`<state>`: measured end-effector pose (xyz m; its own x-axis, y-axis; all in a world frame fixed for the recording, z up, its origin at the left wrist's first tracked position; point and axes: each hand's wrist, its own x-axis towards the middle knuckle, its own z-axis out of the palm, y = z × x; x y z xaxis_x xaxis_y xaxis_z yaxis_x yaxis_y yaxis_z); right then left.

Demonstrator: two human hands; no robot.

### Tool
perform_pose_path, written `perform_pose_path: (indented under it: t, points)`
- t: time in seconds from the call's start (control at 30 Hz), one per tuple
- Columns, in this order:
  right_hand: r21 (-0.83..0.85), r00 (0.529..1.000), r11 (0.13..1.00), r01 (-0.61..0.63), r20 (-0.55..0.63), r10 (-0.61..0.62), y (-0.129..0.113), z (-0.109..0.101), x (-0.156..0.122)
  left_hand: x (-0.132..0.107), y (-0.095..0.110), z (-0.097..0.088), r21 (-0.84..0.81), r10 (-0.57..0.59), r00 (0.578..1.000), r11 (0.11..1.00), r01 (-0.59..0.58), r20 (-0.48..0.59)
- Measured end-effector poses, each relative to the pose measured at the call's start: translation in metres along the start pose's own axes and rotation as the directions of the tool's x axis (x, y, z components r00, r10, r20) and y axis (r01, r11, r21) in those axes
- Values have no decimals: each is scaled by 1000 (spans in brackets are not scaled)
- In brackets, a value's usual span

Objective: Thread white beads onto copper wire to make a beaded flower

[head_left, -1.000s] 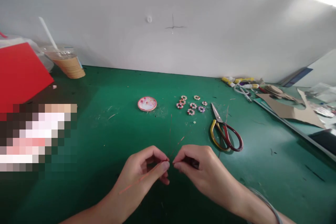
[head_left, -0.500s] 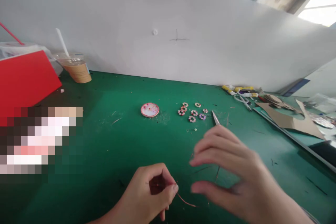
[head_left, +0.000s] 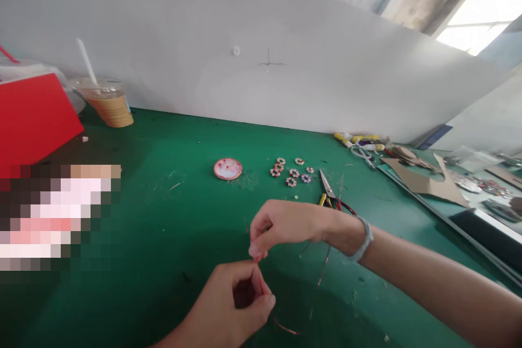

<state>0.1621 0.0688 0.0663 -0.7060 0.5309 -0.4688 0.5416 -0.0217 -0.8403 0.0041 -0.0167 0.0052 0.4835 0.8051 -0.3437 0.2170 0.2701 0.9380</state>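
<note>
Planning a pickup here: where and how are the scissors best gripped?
Probably by the handles, coming from the person's side: the scissors lie with their pointed blades facing away. The right forearm crosses in front, hiding much of the handles, so it should likely clear first.

The left hand (head_left: 232, 302) partly hid the wire (head_left: 286, 329), the right arm (head_left: 340, 231) the scissors (head_left: 327, 186); the left edge cut off the red sheet (head_left: 36, 119).

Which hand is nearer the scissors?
Right. The right hand is below and left of the scissors, its wrist partly covering them; the left hand is farther down and left.
</note>
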Motion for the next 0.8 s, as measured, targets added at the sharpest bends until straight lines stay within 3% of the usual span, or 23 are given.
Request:
perform_pose_path:
  t: [0.13, 0.2, 0.27, 0.33, 0.4, 0.43, 0.53, 0.63, 0.8]
  points:
    - [40, 1000, 999, 9, 22, -10, 7, -31, -5, 2, -7, -1, -58, 25, 999, 998, -23, 30]
    - [42, 993, 998, 46, -113, -41, 16, -44, -20, 4, -9, -3, -149, 20, 999, 989, -15, 31]
    - [28, 970, 998, 63, -236, -54, 29, -44, -35, 6, -10, -5, -239, 24, 1000, 971, -22, 6]
    - [22, 980, 999, 42, -195, -37, 42, -27, -45, 7, -9, -8, -309, 38, 998, 950, -50, -43]
    - [39, 995, 998, 46, -90, -43, 52, 1, -46, 7, -8, -9, -349, 49, 995, 934, -76, -85]
    - [110, 993, 990, 91, -91, -81, 55, 17, -44, 7, -8, -9, -355, 44, 995, 932, -74, -92]
    - [81, 927, 955, 284, -277, -252, 52, 53, -35, 5, -6, -7, -340, 3, 999, 940, -21, -53]
    - [54, 899, 947, 317, -336, -281, 45, 66, -30, 4, -1, -6, -300, -23, 1000, 954, 26, 13]
    - [10, 859, 937, 349, -404, -315, 47, 66, -31, 3, 5, -5, -199, -64, 997, 978, 70, 34]
